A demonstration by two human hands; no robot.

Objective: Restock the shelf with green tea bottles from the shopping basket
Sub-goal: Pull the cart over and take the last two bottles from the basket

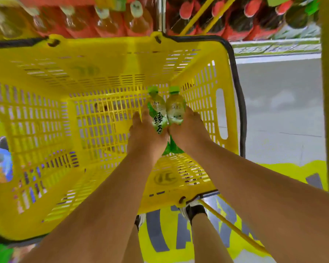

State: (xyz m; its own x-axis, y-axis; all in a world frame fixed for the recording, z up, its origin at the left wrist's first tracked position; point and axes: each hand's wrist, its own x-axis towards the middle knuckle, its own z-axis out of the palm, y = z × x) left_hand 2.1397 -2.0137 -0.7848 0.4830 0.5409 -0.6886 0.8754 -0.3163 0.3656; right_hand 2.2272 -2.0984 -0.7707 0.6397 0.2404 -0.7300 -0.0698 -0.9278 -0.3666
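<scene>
Looking straight down into the yellow shopping basket (46,76), which is filling most of my view; its slatted walls are dropping to a grid floor, and a black handle (238,95) is lying along its right rim. Beyond the far rim, the shelf (273,46) is carrying rows of drinks: amber bottles with pale caps (137,16) on the left, dark bottles with red caps (249,14) on the right. Grey floor (277,111) is showing to the right of the basket, and a yellow floor graphic with grey lettering (179,240) is lying under my feet. Both my forearms are reaching down into the basket's right half. My left hand (146,135) is gripping one green tea bottle (157,111), fingers curling round its labelled body; the label's green characters are facing up. My right hand (188,130) is gripping a second green tea bottle (176,109), fingers wrapping the lower body, though I cannot see the fingertips themselves. The two bottles are sitting side by side, touching, green caps pointing toward the far wall, both inside the basket above its floor near the right wall. A black-and-white shoe (193,209) is peeking out beneath the near rim, beside a thin yellow bar (234,228) slanting off to the right.
</scene>
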